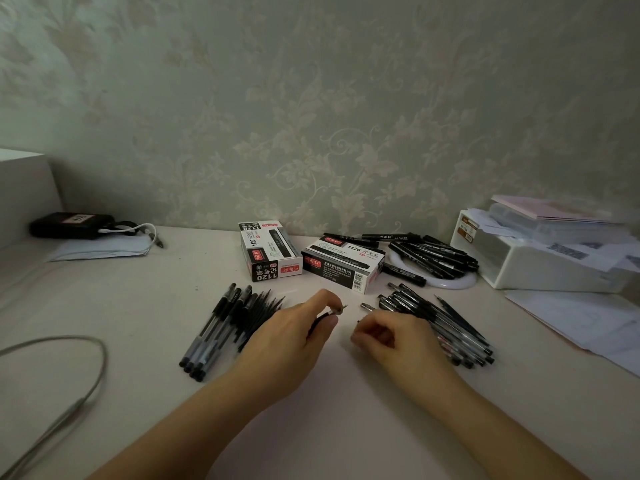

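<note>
The pale desk (339,403) lies bare in the lower centre of the frame, between my forearms. The wallpapered wall (346,116) closes its far edge. Two black-and-white cardboard marker boxes (270,251) sit at centre. One fan of clear black-ink gel pens (228,327) lies left of centre and a second pile of the same pens (440,327) lies to the right, both overlapping too much to count. Between them, my left hand (294,334) pinches one black gel pen (334,311) near its tip. My right hand (391,337) is curled just beside it, and I cannot tell whether it holds anything.
</note>
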Motion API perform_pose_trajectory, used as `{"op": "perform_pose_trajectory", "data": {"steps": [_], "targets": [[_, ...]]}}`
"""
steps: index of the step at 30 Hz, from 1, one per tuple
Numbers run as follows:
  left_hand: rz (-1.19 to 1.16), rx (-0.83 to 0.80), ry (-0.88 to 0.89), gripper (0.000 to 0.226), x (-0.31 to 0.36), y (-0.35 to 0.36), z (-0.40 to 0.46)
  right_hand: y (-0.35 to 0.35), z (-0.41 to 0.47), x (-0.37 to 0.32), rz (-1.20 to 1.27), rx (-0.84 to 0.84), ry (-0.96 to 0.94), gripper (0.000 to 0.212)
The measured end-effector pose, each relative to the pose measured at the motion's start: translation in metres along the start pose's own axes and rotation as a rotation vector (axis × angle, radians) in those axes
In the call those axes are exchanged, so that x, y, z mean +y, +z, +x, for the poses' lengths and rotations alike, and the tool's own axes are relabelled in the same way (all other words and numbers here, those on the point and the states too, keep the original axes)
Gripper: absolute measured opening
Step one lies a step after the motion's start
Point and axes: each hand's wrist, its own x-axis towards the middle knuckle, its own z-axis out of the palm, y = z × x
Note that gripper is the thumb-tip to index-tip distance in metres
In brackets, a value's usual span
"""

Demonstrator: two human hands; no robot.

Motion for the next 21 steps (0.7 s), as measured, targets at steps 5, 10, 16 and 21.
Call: {"op": "perform_pose_trajectory", "data": {"steps": [5, 10, 16, 21], "targets": [[0.052, -0.050, 0.010, 0.010, 0.001, 0.000, -0.001, -0.005, 0.003, -0.008, 0.516, 0.111, 0.105, 0.004], [0.050, -0.104, 0.042, 0.008, 0.004, 0.001, -0.002, 0.001, 0.001, -0.013, 0.546, 0.014, 0.092, 0.005], [0.067, -0.121, 0.032, 0.006, 0.005, 0.000, -0.002, 0.001, 0.000, -0.011, 0.544, -0.021, 0.093, 0.007], [0.101, -0.117, 0.016, 0.018, 0.002, -0.002, -0.001, 0.003, 0.000, -0.009, 0.538, -0.058, 0.070, 0.011]]}}
